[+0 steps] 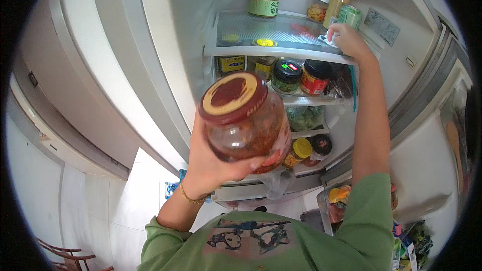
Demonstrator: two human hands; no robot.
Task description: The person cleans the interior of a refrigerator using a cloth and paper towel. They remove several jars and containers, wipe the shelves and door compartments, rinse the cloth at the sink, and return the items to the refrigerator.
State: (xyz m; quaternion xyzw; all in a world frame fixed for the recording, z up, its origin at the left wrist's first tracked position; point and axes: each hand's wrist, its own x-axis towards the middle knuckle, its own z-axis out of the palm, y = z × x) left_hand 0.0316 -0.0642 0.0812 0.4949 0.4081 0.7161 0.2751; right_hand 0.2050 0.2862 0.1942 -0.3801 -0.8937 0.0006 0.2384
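My left hand (222, 169) grips a large glass jar (244, 135) with a dark red lid, filled with reddish-brown food, held tilted in front of the open refrigerator. My right hand (340, 37) pinches a crumpled white cloth or tissue (328, 40) against the front right of the glass top shelf (260, 32). A reddish smear or patch (304, 30) shows on or through the glass just left of it. Behind my right hand stand a green can (350, 15), a tall gold can (338, 2) and a lidded clear tub (317, 6) of yellow-orange pieces.
A jar with a green label (263, 3) stands at the top shelf's back left. Below are a black-lidded jar (287, 76), a red-labelled jar (315, 77), bagged greens (305, 117) and a yellow-lidded jar (300, 148). The open refrigerator door (418, 180) is at right; a wooden chair (71, 256) is lower left.
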